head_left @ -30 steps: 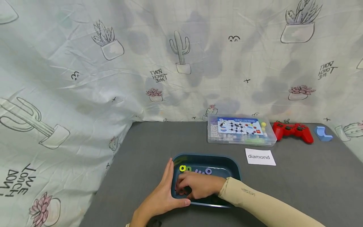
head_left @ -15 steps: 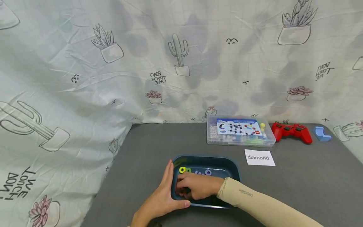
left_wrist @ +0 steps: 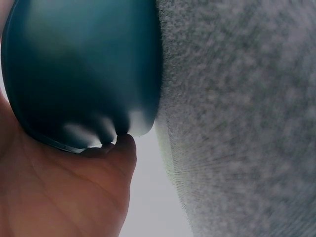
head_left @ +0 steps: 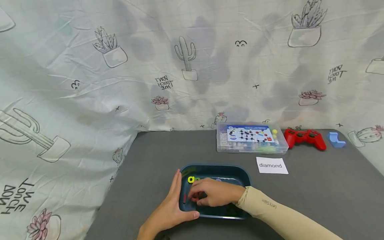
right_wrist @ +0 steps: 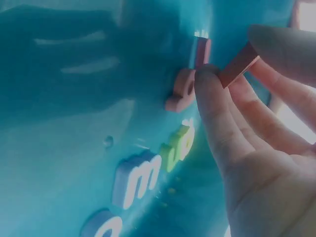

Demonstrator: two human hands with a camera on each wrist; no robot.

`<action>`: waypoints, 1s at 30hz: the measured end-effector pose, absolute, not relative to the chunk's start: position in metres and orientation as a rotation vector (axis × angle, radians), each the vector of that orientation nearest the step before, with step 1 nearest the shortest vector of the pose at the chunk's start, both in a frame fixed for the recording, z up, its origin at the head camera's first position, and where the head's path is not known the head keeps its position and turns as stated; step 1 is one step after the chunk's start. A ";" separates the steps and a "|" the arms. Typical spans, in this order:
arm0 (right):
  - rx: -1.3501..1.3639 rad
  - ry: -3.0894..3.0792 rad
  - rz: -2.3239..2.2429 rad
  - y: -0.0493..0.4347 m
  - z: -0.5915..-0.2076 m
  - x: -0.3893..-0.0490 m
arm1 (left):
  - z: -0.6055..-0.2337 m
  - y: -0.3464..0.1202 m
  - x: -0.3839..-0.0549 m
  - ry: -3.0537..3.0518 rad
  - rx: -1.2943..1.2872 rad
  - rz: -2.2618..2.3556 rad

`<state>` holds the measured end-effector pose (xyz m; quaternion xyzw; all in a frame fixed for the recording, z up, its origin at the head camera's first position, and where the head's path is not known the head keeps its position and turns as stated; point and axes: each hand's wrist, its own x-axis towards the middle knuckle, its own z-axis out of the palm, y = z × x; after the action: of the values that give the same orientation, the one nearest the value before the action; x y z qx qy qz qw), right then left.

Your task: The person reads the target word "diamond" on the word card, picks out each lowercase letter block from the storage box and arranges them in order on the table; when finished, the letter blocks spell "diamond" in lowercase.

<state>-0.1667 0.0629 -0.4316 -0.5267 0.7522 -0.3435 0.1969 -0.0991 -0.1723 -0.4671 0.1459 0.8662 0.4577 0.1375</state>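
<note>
A dark blue-green tray (head_left: 229, 170) lies on the table. My left hand (head_left: 166, 208) braces its near left corner, fingers straight along the side and thumb at the front rim. Over the tray's left part, my right hand (head_left: 219, 194) pinches a small reddish bar-shaped piece (right_wrist: 239, 66) between thumb and forefinger. Along the tray bottom are toy letters: a yellow "a" (head_left: 191, 179), a green piece (right_wrist: 169, 157) beside it, a lilac "m" (right_wrist: 133, 180) and a lilac "o" (right_wrist: 102, 225). A red bar (head_left: 184, 198) and a curved red letter (right_wrist: 181, 91) lie near my right fingertips.
Behind the tray, a paper card (head_left: 272, 165) reads "diamond". Farther back stand a clear plastic case (head_left: 250, 146) of small parts, a red game controller (head_left: 304, 138) and a light blue block (head_left: 336, 140). A cactus-print curtain (head_left: 135, 66) hangs behind the table.
My right hand has shifted right and a little away from me, uncovering the red bar at the tray's left end and partly covering the lilac letters. My left hand keeps its place on the tray.
</note>
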 end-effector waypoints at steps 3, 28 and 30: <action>-1.492 2.085 -1.006 0.068 -0.427 -0.167 | -0.467 -0.172 -0.099 2.515 0.423 1.319; -1.385 2.245 -1.466 0.129 -0.396 -0.163 | -0.465 -0.169 -0.101 2.504 0.324 1.324; -1.358 2.247 -1.507 0.137 -0.392 -0.163 | -0.465 -0.168 -0.101 2.508 0.316 1.322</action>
<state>-0.1627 0.1370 -0.3924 -0.4477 0.7412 -0.4970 0.0571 -0.1008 -0.1678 -0.4648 0.1095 0.8700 0.4587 0.1438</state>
